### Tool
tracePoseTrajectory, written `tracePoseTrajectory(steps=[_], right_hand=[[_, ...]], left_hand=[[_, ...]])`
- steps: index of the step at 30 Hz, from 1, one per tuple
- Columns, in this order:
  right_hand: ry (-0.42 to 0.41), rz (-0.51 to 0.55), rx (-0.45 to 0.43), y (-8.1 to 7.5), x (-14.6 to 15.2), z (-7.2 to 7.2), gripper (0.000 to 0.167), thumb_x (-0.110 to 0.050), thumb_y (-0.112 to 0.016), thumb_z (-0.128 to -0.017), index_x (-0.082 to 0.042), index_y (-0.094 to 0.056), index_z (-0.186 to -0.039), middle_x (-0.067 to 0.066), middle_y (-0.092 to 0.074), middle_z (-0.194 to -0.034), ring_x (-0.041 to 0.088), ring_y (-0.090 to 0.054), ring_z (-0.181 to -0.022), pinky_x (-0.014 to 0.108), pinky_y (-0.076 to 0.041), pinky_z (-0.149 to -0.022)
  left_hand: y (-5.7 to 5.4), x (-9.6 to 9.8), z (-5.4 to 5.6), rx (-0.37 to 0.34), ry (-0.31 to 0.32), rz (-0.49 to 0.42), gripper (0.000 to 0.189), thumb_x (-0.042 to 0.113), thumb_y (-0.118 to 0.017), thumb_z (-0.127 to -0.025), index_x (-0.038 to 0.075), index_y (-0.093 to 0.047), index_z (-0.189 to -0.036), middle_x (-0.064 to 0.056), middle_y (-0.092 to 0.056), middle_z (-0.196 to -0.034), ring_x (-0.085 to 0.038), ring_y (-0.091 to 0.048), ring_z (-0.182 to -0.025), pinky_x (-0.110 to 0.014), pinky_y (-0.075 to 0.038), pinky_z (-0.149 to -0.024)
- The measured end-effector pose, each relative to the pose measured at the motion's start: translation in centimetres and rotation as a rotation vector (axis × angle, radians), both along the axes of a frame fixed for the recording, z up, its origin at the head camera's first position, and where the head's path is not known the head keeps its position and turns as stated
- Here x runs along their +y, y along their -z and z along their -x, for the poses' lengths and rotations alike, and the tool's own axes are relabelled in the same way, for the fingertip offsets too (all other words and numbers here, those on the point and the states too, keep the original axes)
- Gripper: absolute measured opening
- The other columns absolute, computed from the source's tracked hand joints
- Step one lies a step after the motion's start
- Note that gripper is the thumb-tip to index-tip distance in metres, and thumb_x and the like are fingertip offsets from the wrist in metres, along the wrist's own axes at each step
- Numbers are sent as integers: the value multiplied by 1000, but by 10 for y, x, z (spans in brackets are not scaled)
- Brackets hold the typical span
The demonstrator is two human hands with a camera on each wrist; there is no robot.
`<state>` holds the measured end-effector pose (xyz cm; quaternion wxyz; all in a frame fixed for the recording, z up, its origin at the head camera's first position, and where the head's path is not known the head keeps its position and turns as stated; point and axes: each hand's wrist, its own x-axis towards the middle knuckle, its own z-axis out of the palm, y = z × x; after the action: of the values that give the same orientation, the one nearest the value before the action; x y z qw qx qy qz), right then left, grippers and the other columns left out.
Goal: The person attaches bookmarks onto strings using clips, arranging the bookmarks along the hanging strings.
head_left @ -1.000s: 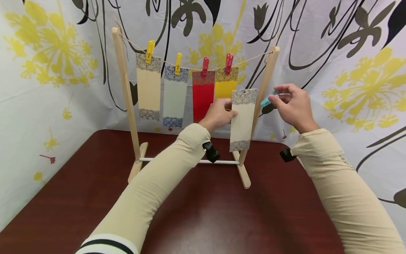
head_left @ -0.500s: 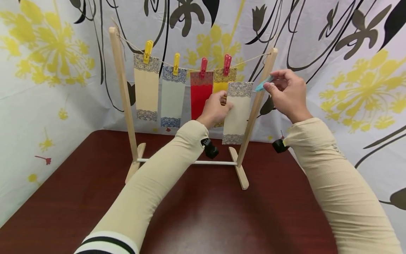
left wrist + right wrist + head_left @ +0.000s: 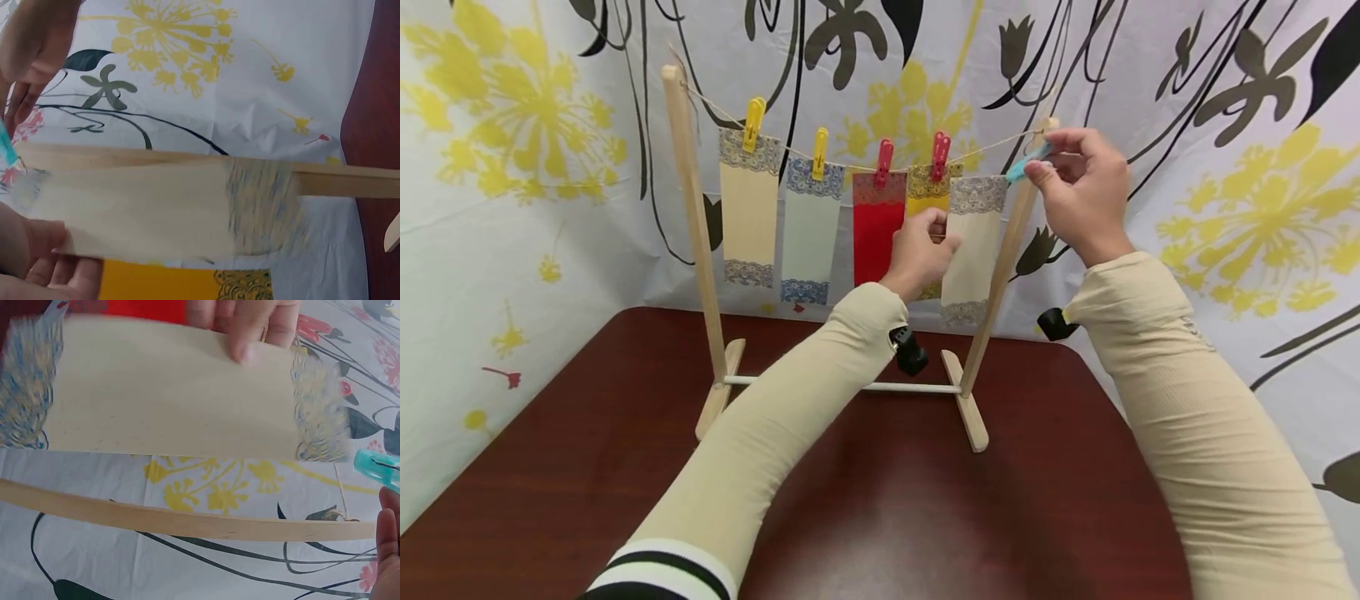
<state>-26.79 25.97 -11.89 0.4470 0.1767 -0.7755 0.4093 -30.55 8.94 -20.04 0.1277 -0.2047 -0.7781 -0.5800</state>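
My left hand pinches the left edge of a cream card with lace-patterned bands at both ends. In the right wrist view, the thumb presses on the face of this card. The card hangs upright, its top a little below the string. Between thumb and fingers, my right hand holds a light blue clothespin just off the card's upper right corner. That clothespin points toward the card's patterned end in the right wrist view.
Yellow clothespins hold a beige card and a pale blue-grey card on the string. Red clothespins hold a red card and a yellow card. The wooden stand rests on a dark red table.
The cream card has risen toward the string in my left hand. My right hand has moved up and slightly left, bringing the light blue clothespin near the card's top corner.
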Motion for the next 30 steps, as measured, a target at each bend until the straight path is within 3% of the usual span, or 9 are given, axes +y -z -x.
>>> tracePoseTrajectory(steps=[7,13,21,26,30], right_hand=[[25,-56,-33,-16,-1,4,25,-5,-74,-85,-3,-66,-108,-9,-61,-90,0,-62,-79,15,-47,-73],[30,-78,-78,-28,-5,9,26,-5,-74,-86,-2,-65,-110,-10,-60,-90,-1,-62,-80,15,-47,-72],[75,-153,-27,-41,-5,14,20,-4,-73,-86,0,-67,-105,-13,-60,-84,-3,-61,-74,15,-47,-72],[150,-207,50,-47,-6,17,15,-6,-74,-85,4,-69,-96,-20,-57,-74,-4,-57,-66,12,-45,-66],[181,-217,53,-51,-6,21,7,-6,-76,-84,-2,-70,-83,-20,-58,-69,-6,-55,-61,10,-44,-62]], left_hand=[[1,11,-2,4,-18,-59,30,16,-55,-100,13,-54,-130,-7,-64,-113,-19,-59,-106,-30,-51,-78],[-5,17,-2,-33,6,-73,43,8,-56,-98,17,-46,-139,-4,-61,-110,-17,-59,-98,-27,-50,-70],[-15,26,1,-13,-59,-71,34,8,-60,-95,12,-52,-129,-3,-65,-114,-14,-60,-104,-23,-48,-80],[-23,30,4,-8,-95,-64,29,7,-59,-95,11,-54,-123,-1,-65,-111,-13,-60,-102,-21,-46,-79],[-28,37,6,-15,-122,-67,27,4,-55,-94,10,-56,-120,-1,-65,-108,-13,-60,-99,-20,-44,-77]])
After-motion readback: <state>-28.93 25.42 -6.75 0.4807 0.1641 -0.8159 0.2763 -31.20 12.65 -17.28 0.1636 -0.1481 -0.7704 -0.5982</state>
